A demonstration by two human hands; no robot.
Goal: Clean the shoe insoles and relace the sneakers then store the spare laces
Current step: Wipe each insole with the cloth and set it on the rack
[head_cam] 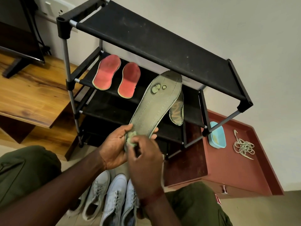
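Observation:
My left hand [114,149] grips the heel end of a long grey-green insole [156,105], which points up and away toward the shoe rack. My right hand [145,159] pinches a small green cloth [131,141] against the insole's heel. A second grey-green insole [176,113] lies on a rack shelf behind it. Two red insoles [105,72] [129,79] rest on an upper shelf. Several white and grey sneakers [112,198] stand on the floor between my knees. A tangle of pale laces [243,146] lies on the red-brown cabinet top.
The black fabric shoe rack [156,44] stands right in front of me against the wall. A light blue tub [217,134] sits on the red-brown cabinet [231,170] at the right. A wooden table [29,88] with a monitor stand is on the left.

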